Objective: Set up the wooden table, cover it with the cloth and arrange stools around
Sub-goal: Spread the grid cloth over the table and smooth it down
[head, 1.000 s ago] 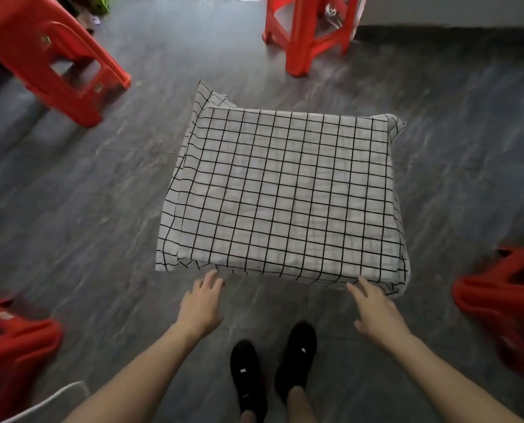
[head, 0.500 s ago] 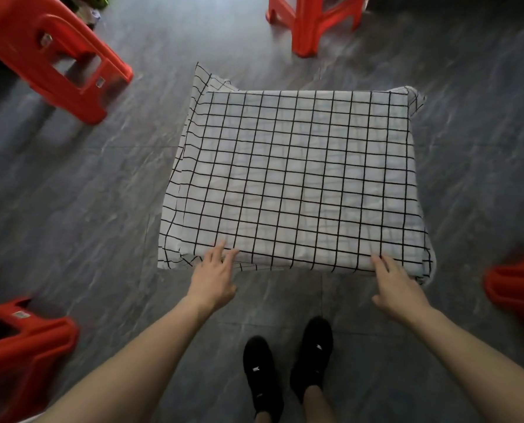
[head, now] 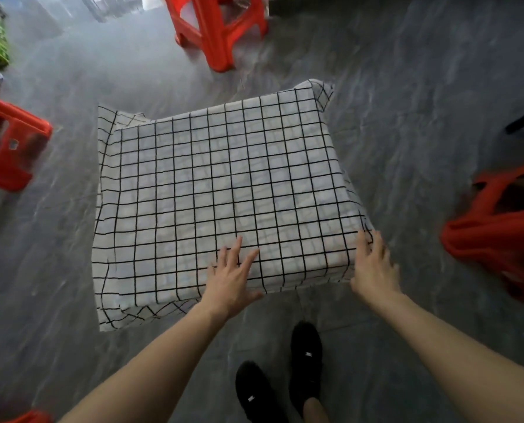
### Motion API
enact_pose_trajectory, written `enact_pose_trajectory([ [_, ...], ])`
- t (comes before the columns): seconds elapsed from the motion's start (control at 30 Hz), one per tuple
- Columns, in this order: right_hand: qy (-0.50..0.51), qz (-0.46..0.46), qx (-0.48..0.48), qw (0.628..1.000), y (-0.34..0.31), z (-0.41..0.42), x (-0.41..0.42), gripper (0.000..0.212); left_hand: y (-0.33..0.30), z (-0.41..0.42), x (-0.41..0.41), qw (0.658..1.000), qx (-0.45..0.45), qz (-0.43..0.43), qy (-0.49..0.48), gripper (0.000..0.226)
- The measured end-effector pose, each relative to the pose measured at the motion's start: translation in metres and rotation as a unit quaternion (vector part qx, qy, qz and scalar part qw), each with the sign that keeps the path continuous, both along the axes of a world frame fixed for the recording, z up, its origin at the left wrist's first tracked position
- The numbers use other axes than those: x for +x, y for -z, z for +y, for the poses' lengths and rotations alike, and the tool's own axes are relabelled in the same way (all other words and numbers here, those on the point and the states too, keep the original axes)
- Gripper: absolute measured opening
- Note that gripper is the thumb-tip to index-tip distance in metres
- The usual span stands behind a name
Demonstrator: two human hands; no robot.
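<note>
Checked cloth point(head: 221, 190) is spread over the table at frame centre, hiding it. Left hand point(head: 228, 277) is laid flat on the near edge, fingers straight. Right hand point(head: 373, 267) is pressed open-fingered against the lower-right corner. Red stools are seen at top point(head: 218, 29), left point(head: 9, 145) and right point(head: 498, 236).

cloth-covered table point(head: 224, 190) sits mid-floor, open grey floor point(head: 407, 102) on all four sides of it. red stool point(head: 221, 29) stands beyond the far edge, wide gap between. another stool point(head: 7, 148) off the left side, well apart. third stool point(head: 498, 236) lies tipped to the right, near the front right corner, narrower lane there. left hand point(head: 228, 277) and right hand point(head: 373, 267) occupy the near edge; black shoes point(head: 285, 377) just behind it.
</note>
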State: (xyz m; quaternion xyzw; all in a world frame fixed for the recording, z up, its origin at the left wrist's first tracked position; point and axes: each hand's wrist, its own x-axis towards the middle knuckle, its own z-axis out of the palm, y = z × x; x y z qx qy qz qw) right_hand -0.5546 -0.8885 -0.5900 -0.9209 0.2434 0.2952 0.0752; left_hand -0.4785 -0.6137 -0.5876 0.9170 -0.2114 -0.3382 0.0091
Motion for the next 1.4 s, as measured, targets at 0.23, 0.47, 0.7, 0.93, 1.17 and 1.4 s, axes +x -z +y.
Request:
enact_pose_trajectory([
  [0.23, 0.081, -0.025, 0.022, 0.996, 0.014, -0.034, -0.004, 0.055, 0.009, -0.045, 0.010, 0.995, -0.011, -0.047, 0.088, 0.071],
  [0.47, 0.070, -0.033, 0.049, 0.996, 0.027, -0.062, 0.007, 0.031, 0.012, -0.132, 0.026, 0.995, -0.073, -0.050, 0.051, 0.067],
  [0.7, 0.057, -0.012, 0.035, 0.998, 0.030, -0.093, 0.015, 0.037, 0.026, -0.184, 0.024, 1.000, 0.013, 0.010, -0.002, 0.090],
  [0.93, 0.040, 0.039, 0.044, 0.997, 0.036, -0.109, 0.020, 0.035, 0.029, -0.193, 0.026, 0.999, 0.013, 0.017, -0.029, 0.095],
  [1.17, -0.011, -0.187, 0.120, 0.975, 0.026, -0.074, 0.028, 0.071, 0.031, -0.191, 0.029, 0.999, 0.021, 0.009, -0.025, 0.097],
  [1.4, -0.167, -0.085, 0.125, 0.974, 0.039, -0.046, 0.019, 0.119, 0.024, -0.173, 0.045, 0.999, -0.050, -0.008, 0.013, 0.072],
])
